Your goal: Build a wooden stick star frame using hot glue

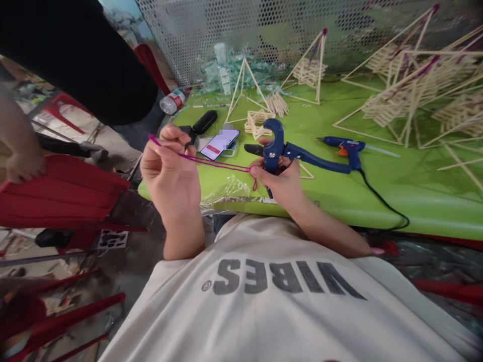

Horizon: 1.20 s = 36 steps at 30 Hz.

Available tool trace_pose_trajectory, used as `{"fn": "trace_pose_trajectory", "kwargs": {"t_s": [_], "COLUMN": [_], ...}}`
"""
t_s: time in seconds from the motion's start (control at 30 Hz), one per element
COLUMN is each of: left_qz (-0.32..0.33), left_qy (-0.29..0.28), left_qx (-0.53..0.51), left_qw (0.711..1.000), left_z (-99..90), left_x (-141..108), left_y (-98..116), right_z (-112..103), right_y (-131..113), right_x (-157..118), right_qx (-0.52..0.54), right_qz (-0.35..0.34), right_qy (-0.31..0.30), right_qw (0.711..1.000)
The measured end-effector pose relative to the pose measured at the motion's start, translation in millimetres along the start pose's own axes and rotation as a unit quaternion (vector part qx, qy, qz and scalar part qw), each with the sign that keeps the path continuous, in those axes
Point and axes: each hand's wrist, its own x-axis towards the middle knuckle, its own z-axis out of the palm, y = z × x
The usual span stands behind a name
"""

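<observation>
A doubled purple string (219, 164) stretches between my two hands above the near edge of the green table. My left hand (169, 166) is raised and pinches one end of it between thumb and fingers. In my right hand (279, 178), thumb and fingers grip the other end, where a small loop hangs down. That same hand also holds a blue cutter (274, 146), its handle pointing right. Behind the string lies a phone (220, 144) with a lit screen. A small stack of wooden sticks (259, 123) stands just beyond the cutter.
A blue glue gun (345, 146) with a black cord lies right on the green table (324, 196). Stick pyramids (407, 95) fill the back right. A bottle (223, 70) stands near the mesh. At left are a person in black (83, 65) and a red chair (64, 191).
</observation>
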Motion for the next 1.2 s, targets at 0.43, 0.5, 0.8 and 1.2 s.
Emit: {"fn": "trace_pose_trajectory", "kwargs": {"t_s": [0.43,0.5,0.8,1.2], "left_qz": [0.035,0.056,0.105,0.126], "left_qy": [-0.068,-0.075,-0.062,-0.066], "left_qx": [0.084,0.086,0.165,0.158], "left_qw": [0.993,0.992,0.979,0.977], "left_z": [67.8,71.7,72.4,61.5], "left_x": [10.1,11.4,17.8,32.5], "left_y": [1.4,-4.3,-29.0,-37.2], "right_z": [-5.3,0.2,14.8,-1.4], "right_y": [2.6,-3.1,-12.3,-2.5], "right_x": [1.4,3.6,-1.3,-14.8], "right_qx": [0.042,0.072,0.141,0.175], "right_qz": [0.035,0.038,0.078,0.141], "right_qy": [0.006,-0.016,-0.023,-0.109], "right_qw": [0.998,0.997,0.987,0.968]}}
